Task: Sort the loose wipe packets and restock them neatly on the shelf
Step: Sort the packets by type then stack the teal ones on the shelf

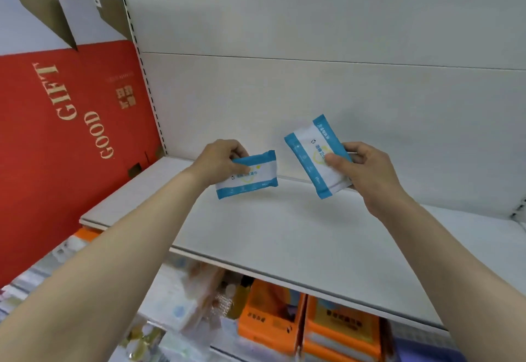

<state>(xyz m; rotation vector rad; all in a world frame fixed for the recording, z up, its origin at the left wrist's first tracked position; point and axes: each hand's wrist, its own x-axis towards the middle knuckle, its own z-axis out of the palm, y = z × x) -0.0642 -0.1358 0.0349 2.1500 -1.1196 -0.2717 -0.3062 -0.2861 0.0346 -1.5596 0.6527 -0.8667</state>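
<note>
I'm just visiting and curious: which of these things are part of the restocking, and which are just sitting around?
Part of the job:
- blue-and-white wipe packet in the left hand
- blue-and-white wipe packet in the right hand
- white shelf board

Just there:
- red GOOD GIFT box
- orange boxes below

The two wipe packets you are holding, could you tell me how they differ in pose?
The left packet lies nearly level, long side across, pinched at its left end by the left hand. The right packet is turned steeply, its long side running up and down, held at its right edge by the right hand. Both are white with blue ends, above the shelf.
</note>
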